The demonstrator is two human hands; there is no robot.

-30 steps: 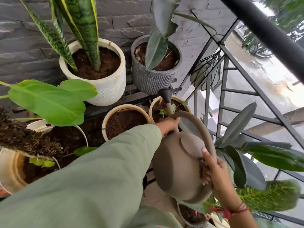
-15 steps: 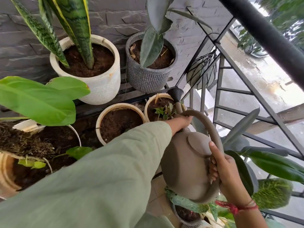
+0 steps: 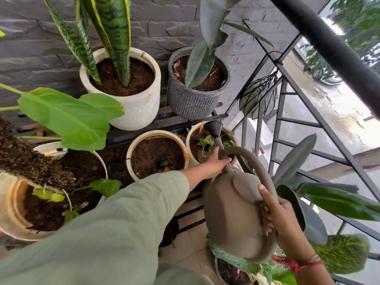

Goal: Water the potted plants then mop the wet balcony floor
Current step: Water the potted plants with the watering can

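Note:
A brown watering can [image 3: 232, 219] is held tilted forward, its dark rose head [image 3: 213, 127] over a small cream pot [image 3: 190, 149] with a little leafy plant. My left hand [image 3: 213, 163] grips the base of the spout where the looped handle begins. My right hand [image 3: 281, 214] curls round the rear of the handle. Another cream pot [image 3: 131, 153] of bare soil stands just left of the small one. Behind them on a dark slatted shelf are a white pot [image 3: 139, 112] with a snake plant and a grey ribbed pot [image 3: 191, 105].
A black metal railing [image 3: 320, 124] runs along the right, with a thick top rail [image 3: 329, 44] overhead. Dark rubber-plant leaves [image 3: 329, 200] crowd the right side. Large green leaves [image 3: 67, 118] and more pots [image 3: 12, 206] fill the left. Beige floor tiles [image 3: 189, 256] show below the can.
The can and both hands have shifted right and forward, bringing the rose head over the small cream pot. The view has tipped slightly upward.

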